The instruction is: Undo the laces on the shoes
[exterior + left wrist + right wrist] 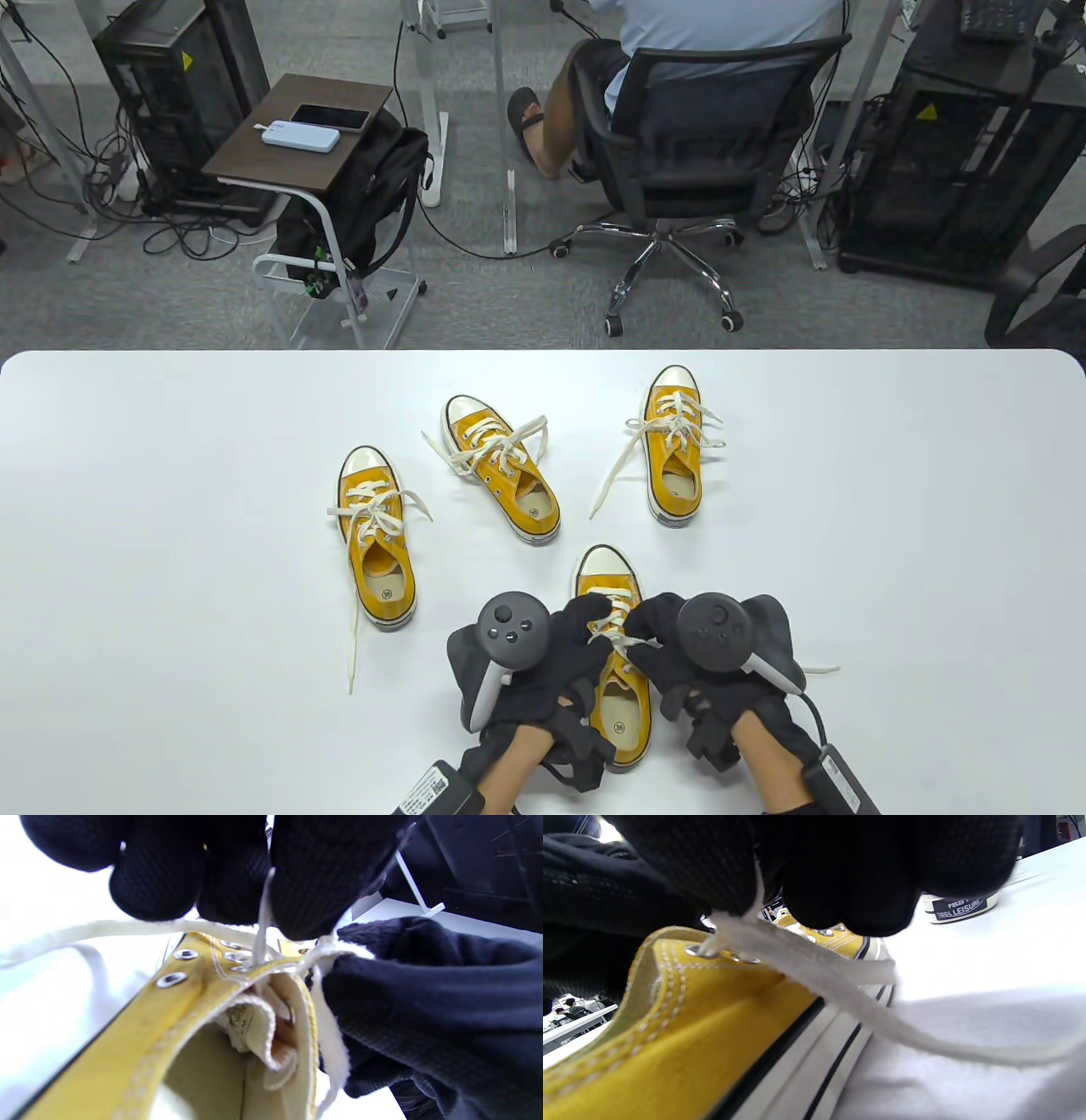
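Four yellow canvas sneakers with white laces lie on the white table point(127, 509). The nearest sneaker point(622, 705) points away from me, between both hands. My left hand point(591, 630) pinches a lace strand point(264, 921) above the eyelets, and its fingertips point(309, 895) hang over the shoe's tongue point(254, 1027). My right hand point(646, 630) grips the lace point(814, 971) at the top eyelet; that lace trails off to the right across the table, its end point(819, 671) showing past the wrist. In the left wrist view the right hand point(424, 997) sits close against the shoe's opening.
Three other sneakers lie farther out: left point(377, 543), middle point(502, 480), right point(674, 446), with loose laces spread on the table. Beyond the far table edge a person sits in an office chair point(704, 144), and a side table point(297, 127) stands at the left.
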`<state>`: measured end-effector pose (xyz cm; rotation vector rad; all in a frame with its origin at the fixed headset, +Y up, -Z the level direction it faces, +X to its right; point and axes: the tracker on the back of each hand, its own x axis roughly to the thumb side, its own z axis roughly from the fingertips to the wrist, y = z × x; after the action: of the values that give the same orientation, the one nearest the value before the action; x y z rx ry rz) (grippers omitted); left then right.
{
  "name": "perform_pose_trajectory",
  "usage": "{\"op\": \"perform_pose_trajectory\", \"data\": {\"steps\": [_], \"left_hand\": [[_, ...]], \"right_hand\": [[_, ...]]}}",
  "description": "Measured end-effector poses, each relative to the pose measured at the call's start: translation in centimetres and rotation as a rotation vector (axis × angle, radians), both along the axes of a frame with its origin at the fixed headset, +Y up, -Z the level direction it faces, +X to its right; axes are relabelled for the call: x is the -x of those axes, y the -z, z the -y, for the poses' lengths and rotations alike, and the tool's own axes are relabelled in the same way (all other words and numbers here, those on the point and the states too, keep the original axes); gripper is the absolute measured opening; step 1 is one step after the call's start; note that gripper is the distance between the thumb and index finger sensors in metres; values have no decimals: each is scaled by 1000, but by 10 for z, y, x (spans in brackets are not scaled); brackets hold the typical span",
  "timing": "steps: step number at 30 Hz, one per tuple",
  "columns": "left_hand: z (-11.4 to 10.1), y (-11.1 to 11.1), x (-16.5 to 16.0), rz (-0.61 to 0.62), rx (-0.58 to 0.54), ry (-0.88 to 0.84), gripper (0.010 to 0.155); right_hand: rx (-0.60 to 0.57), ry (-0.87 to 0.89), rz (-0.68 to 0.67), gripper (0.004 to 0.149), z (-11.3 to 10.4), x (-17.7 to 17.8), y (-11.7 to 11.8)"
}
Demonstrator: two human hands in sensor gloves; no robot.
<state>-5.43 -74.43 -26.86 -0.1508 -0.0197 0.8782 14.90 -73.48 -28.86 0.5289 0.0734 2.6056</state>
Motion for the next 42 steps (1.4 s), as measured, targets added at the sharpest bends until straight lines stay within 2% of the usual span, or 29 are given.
{"op": "perform_pose_trajectory", "data": {"steps": [5, 11, 14, 17, 22, 29, 33, 42], "left_hand": [[1, -1, 4, -52, -40, -42, 40], [3, -1, 7, -89, -44, -58, 41], [2, -3, 11, -137, -84, -48, 39], [2, -3, 12, -140, -76, -54, 39], [3, 0, 11, -120, -72, -72, 42], [-2, 0, 16, -145, -109, -77, 46], [-2, 0, 17, -146, -118, -4, 38], [2, 3, 32, -236, -95, -63, 40]], "right_hand": [[-45, 45, 87, 38, -1, -10, 1], [-49, 48, 72, 41, -1, -9, 2], [-65, 46, 88, 40, -3, -9, 1], [-96, 70, 128, 39, -5, -14, 1], [-71, 90, 145, 40, -4, -18, 2], [-96, 104, 203, 39, -7, -26, 2], [-65, 124, 215, 39, -6, -29, 4], [-39, 153, 288, 37, -9, -44, 7]]}}
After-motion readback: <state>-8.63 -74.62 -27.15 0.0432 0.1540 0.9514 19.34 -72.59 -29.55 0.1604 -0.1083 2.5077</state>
